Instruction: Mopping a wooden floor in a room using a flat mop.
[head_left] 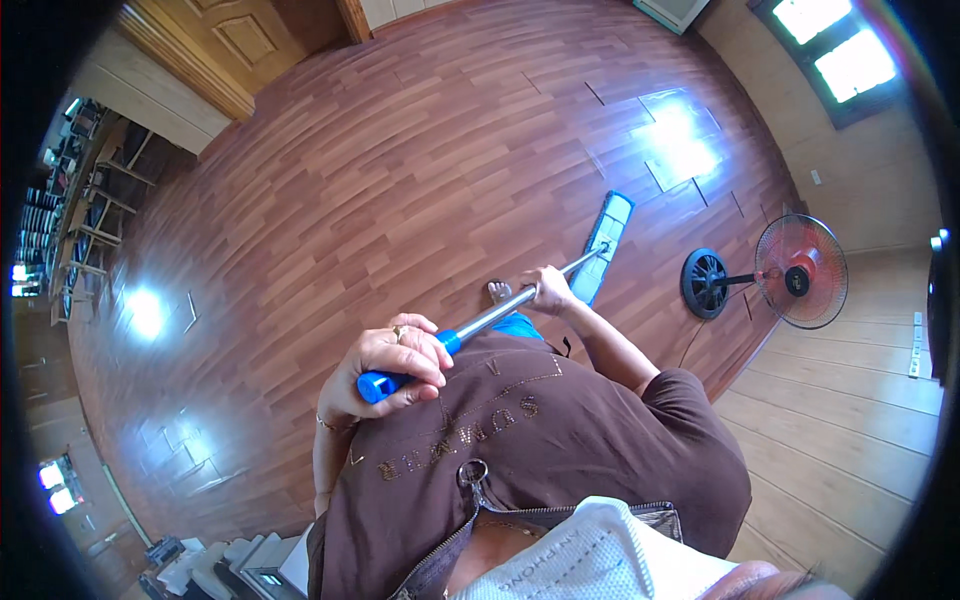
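A flat mop slants across the front of my body. Its blue grip end (375, 386) sits in my left hand (392, 358), whose fingers are wrapped round it close to my chest. Farther along, my right hand (549, 292) is closed round the silver pole (497, 311). Beyond that hand the pole runs to the long, narrow mop head (606, 243), which lies on the wood-patterned floor to the front right. Its top is pale grey with blue edges. My foot (498, 291) shows just left of the right hand.
A standing fan (797, 272) with a round black base (705, 283) is right of the mop head, near the wall; a thin cord trails from it. Chairs (100, 225) and a counter line the far left. A wooden door (240, 40) is at the upper left. Boxy items (235, 567) stand lower left.
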